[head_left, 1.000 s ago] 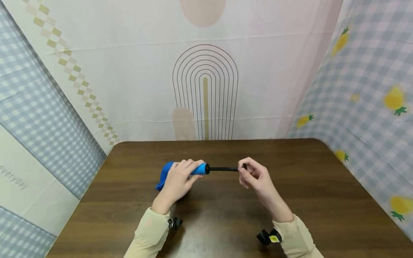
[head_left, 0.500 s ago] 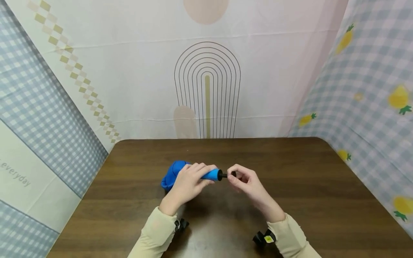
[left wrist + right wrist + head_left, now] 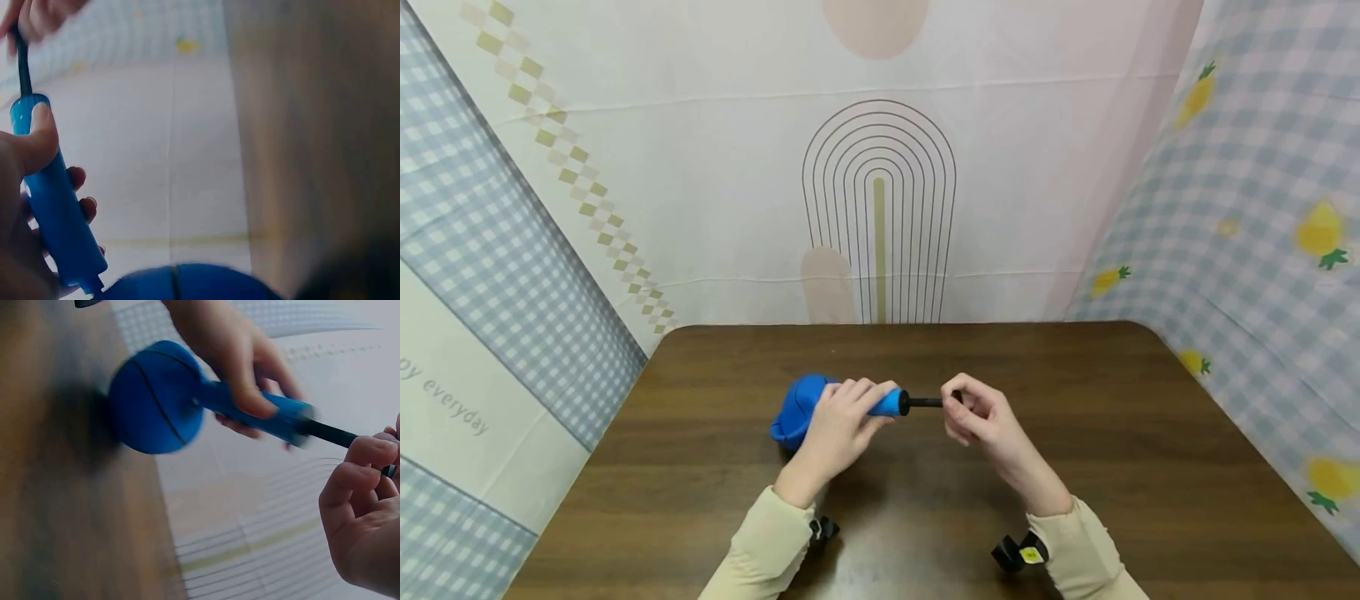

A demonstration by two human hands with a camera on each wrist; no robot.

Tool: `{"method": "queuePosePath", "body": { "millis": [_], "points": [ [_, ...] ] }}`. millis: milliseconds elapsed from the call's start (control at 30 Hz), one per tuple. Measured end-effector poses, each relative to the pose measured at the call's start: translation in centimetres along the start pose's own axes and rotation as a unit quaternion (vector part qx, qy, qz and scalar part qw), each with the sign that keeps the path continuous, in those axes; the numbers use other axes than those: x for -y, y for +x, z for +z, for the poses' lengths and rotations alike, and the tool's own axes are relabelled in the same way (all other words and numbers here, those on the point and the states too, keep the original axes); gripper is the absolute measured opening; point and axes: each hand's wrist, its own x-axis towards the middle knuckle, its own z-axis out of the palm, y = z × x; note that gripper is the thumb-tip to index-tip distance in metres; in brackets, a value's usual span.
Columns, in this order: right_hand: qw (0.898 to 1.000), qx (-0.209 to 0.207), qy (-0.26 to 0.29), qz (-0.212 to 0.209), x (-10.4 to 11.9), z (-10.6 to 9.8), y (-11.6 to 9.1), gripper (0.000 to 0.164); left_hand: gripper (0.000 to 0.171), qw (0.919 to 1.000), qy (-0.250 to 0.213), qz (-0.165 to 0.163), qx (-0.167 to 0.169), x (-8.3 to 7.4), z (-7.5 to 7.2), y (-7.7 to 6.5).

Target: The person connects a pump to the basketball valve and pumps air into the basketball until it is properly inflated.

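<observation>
My left hand [image 3: 841, 423] grips the blue barrel of a small hand pump [image 3: 59, 206], its thumb along one side and fingers wrapped behind. A blue ball [image 3: 140, 406] with black seam lines is joined to the pump's left end; in the head view its left side looks dented and folded. From the barrel's other end a thin black rod [image 3: 925, 402] sticks out partway. My right hand [image 3: 992, 425] pinches the black handle [image 3: 957, 396] at the rod's tip between thumb and curled fingers, which hide most of it.
Both hands work over a dark brown wooden table [image 3: 910, 517]. A white printed cloth [image 3: 1030, 183] hangs behind its far edge, with checked cloths at both sides. Black wrist cameras [image 3: 1011, 553] sit under the sleeves.
The rod was drawn far out a second ago, then pushed nearly into the barrel, and is now partly out again as my right hand moved left, then back right. My left hand keeps its grip.
</observation>
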Motion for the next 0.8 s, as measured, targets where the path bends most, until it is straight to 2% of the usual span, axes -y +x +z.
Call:
{"method": "queuePosePath", "body": {
  "millis": [167,333,433,600,700,800],
  "points": [
    [0.999,0.008,-0.036,0.036,-1.0,1.1,0.1,0.003,0.043,0.9994,-0.025,0.024,0.005,-0.9,0.4,0.0],
    [0.996,0.014,-0.078,0.038,-0.7,1.1,0.3,0.005,0.044,0.9991,-0.029,0.028,0.013,0.3,-0.5,0.3],
    [0.996,0.003,-0.077,0.037,0.1,0.6,0.3,0.007,0.043,0.9995,-0.023,0.016,0.013,1.6,-1.1,0.3],
    [0.998,-0.014,-0.063,0.01,1.4,-0.5,-0.1,0.009,0.044,0.9997,-0.018,-0.015,-0.011,3.3,-2.0,0.1],
    [0.998,-0.013,-0.059,0.0,1.5,-0.6,-0.1,0.007,0.043,0.9997,-0.004,-0.017,-0.014,3.3,-2.0,0.0],
    [0.999,-0.015,-0.049,0.008,0.9,-0.2,0.0,0.008,0.04,0.9997,0.016,-0.007,-0.017,2.4,-1.6,0.0]
  ]
}}
